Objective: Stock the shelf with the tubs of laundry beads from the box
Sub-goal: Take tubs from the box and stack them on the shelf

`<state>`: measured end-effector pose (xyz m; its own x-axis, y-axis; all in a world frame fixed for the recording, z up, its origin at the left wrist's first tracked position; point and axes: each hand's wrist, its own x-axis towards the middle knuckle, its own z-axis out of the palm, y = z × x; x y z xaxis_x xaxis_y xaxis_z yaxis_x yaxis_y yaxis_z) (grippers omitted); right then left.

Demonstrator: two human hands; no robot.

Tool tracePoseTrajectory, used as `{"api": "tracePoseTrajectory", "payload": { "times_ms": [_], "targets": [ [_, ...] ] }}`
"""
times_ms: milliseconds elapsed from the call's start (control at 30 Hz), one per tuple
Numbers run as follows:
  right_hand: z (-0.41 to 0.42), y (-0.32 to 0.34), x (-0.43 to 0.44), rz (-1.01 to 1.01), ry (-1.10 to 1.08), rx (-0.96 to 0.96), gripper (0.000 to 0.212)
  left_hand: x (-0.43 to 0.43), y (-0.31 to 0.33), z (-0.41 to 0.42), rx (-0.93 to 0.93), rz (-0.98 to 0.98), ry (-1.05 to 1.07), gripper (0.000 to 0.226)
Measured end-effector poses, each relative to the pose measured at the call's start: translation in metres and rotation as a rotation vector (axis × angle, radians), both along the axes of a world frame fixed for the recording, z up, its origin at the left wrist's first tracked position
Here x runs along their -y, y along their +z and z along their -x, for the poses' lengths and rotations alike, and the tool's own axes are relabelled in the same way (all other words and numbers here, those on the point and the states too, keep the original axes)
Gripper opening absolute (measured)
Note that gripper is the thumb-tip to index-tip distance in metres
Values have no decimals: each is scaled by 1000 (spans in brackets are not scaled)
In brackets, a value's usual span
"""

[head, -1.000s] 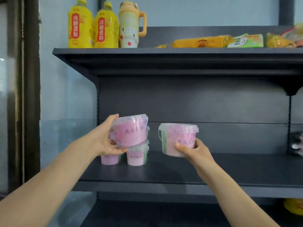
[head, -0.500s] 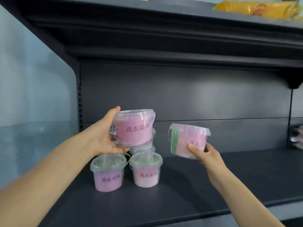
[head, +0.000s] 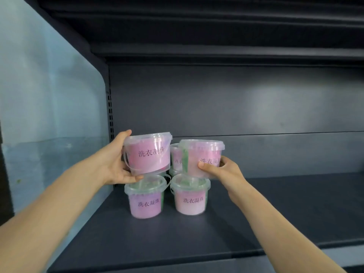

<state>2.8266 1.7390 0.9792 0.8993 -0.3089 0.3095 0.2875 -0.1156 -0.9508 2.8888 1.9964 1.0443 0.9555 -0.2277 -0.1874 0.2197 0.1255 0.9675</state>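
Note:
My left hand (head: 116, 166) grips a clear tub of pink laundry beads (head: 149, 154) just above the lid of the front-left tub (head: 144, 198) standing on the dark shelf (head: 256, 213). In my right hand (head: 222, 170) is a second tub (head: 201, 156), pale pink with a green stripe, held right over the front-right tub (head: 190, 196). Behind these, another tub (head: 176, 156) shows between the two held ones, stacked on one that is mostly hidden. The box is out of view.
The shelf's dark back panel (head: 236, 107) rises close behind the tubs. A pale blue wall (head: 49, 95) bounds the shelf on the left. The underside of the upper shelf (head: 197, 36) hangs overhead. Bare shelf surface stretches to the right of the tubs.
The camera has moved closer and lower. My right hand has carried its tub left, over the front-right tub. My left hand has lowered its tub slightly toward the front-left tub.

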Motion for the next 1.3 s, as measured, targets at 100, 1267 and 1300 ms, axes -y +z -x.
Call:
{"api": "tracePoseTrajectory", "payload": {
  "times_ms": [100, 1267, 1300],
  "targets": [
    [-11, -5, -8, 9, 15, -4, 42, -3, -3, -3, -12, -27, 28, 55],
    [-48, -24, -5, 381, -16, -193, 71, -28, -6, 0, 40, -18, -69, 39],
    [-48, -25, -5, 378, -17, -193, 70, -27, -4, 1, 36, -21, -64, 43]
  ]
}}
